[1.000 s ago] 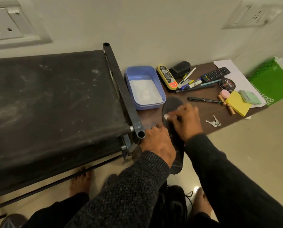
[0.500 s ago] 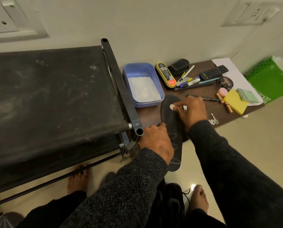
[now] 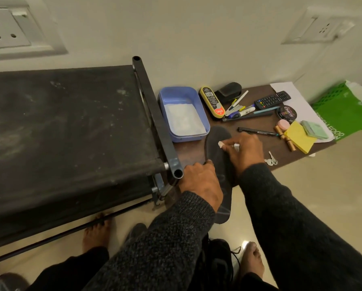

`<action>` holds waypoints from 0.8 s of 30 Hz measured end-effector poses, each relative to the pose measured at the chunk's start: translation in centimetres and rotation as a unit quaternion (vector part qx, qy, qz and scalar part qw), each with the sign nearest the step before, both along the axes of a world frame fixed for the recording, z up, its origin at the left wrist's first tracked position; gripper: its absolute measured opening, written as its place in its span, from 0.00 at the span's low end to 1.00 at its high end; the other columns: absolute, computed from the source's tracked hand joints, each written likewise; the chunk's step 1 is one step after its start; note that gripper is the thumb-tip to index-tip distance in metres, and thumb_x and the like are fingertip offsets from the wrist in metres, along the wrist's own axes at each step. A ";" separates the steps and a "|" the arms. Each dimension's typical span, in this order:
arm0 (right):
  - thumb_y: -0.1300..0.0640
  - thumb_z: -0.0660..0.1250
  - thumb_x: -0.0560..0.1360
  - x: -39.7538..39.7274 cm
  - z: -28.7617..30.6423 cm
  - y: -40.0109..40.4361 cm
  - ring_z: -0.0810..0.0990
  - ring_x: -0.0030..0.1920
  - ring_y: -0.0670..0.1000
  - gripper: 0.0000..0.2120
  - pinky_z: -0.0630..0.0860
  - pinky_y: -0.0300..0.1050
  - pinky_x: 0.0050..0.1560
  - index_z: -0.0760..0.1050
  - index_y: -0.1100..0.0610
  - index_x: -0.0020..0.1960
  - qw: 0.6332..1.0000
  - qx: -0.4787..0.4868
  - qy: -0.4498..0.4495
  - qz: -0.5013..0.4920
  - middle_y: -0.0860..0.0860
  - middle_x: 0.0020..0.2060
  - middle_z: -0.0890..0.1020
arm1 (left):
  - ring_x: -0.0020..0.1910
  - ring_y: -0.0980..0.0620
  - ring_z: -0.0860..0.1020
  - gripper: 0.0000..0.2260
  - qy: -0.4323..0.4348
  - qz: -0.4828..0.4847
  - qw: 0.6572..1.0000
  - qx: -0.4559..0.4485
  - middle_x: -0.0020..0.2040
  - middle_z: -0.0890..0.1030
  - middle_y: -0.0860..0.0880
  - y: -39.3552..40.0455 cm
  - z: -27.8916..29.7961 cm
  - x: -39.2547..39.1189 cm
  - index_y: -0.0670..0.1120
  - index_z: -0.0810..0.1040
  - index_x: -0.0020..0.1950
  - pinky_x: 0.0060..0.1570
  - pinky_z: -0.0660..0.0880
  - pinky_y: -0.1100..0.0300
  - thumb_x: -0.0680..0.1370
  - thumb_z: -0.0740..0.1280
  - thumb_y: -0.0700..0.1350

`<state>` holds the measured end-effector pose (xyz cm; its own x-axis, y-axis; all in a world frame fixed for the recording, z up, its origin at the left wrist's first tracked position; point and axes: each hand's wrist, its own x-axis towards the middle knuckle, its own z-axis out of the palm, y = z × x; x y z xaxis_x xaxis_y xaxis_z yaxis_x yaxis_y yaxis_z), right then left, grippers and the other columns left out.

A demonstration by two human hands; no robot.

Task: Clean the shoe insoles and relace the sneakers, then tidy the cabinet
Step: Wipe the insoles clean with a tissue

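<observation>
Where the pale wall meets the floor, a black fabric-topped rack (image 3: 66,133) with a dark tubular frame fills the left half of the view, its cloth streaked with whitish dust. Just to its right stands a low brown table (image 3: 188,152), and beyond that a green bag (image 3: 344,110) leans at the far right edge. The person's two dark knitted sleeves reach in from below, with bare feet on the floor underneath and a dark sneaker (image 3: 215,267) between them.

A dark insole (image 3: 215,152) lies lengthwise, its toe end on the table beside a blue tub (image 3: 183,113) holding something white, its heel end hanging past the table's near edge. The left hand (image 3: 203,183) grips the insole's left rim near the middle, fingers curled over it. The right hand (image 3: 245,150) presses on the forward part, its fingers bent and pinching a small white wad (image 3: 220,144) against the surface.

Behind the tub sit a yellow-and-black polish applicator (image 3: 212,102), a black brush (image 3: 228,92), a remote control (image 3: 272,99) resting partly on a white sheet (image 3: 291,95), and a loose cluster of pens (image 3: 242,111). Further right are a round black tin (image 3: 286,113), yellow sticky notes (image 3: 300,137) with a green pad (image 3: 314,129) just beside them, a single black marker (image 3: 258,131), a pink disc (image 3: 283,124) and, beside the right wrist, small keys (image 3: 271,159).
</observation>
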<state>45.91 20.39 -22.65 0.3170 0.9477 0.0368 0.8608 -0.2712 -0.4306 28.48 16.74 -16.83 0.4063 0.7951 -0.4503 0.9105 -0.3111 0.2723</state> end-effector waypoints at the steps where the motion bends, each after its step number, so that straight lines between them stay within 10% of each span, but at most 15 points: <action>1: 0.56 0.73 0.75 -0.4 -0.1 -1.3 0.74 0.52 0.49 0.03 0.75 0.49 0.56 0.85 0.49 0.48 1.000 0.004 -0.015 0.017 0.45 0.48 0.80 | 0.65 0.43 0.75 0.29 -0.005 0.005 1.000 -0.001 0.67 0.75 0.45 0.2 0.1 0.1 0.52 0.61 0.80 0.54 0.74 0.52 0.80 0.66 0.47; 5: 0.52 0.70 0.76 -0.5 -0.3 -6.5 0.71 0.49 0.49 0.06 0.64 0.36 0.46 0.85 0.49 0.51 0.991 0.003 -0.078 0.106 0.44 0.46 0.79 | 0.66 0.44 0.74 0.27 0.004 -0.003 1.000 0.005 0.68 0.74 0.45 0.0 0.1 0.1 0.51 0.62 0.79 0.53 0.71 0.53 0.81 0.65 0.48; 12: 0.53 0.73 0.75 0.2 -0.4 1.1 0.73 0.57 0.53 0.04 0.69 0.46 0.55 0.84 0.51 0.50 0.998 0.014 -0.011 -0.054 0.47 0.50 0.80 | 0.64 0.43 0.75 0.31 0.024 -0.009 1.000 0.008 0.66 0.75 0.45 -0.1 0.1 -0.1 0.53 0.58 0.81 0.52 0.72 0.52 0.80 0.66 0.48; 18: 0.47 0.65 0.76 -1.4 -0.1 -6.9 0.73 0.49 0.49 0.12 0.66 0.36 0.52 0.85 0.49 0.50 0.993 0.010 -0.022 0.119 0.42 0.45 0.78 | 0.65 0.43 0.74 0.28 0.013 -0.008 1.000 0.001 0.67 0.74 0.45 0.0 0.1 0.1 0.53 0.59 0.80 0.56 0.72 0.51 0.80 0.64 0.48; 24: 0.54 0.72 0.76 1.0 0.8 3.5 0.76 0.51 0.48 0.07 0.74 0.45 0.57 0.84 0.54 0.52 0.998 0.015 0.032 -0.050 0.51 0.50 0.82 | 0.66 0.44 0.74 0.30 0.019 -0.015 1.000 0.003 0.68 0.73 0.45 0.1 0.3 0.0 0.53 0.56 0.81 0.58 0.72 0.51 0.81 0.64 0.47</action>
<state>46.96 23.85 -21.90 0.4128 0.9098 0.0418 0.8009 -0.3408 -0.4923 28.46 16.86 -16.57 0.4130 0.7856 -0.4606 0.9103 -0.3401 0.2362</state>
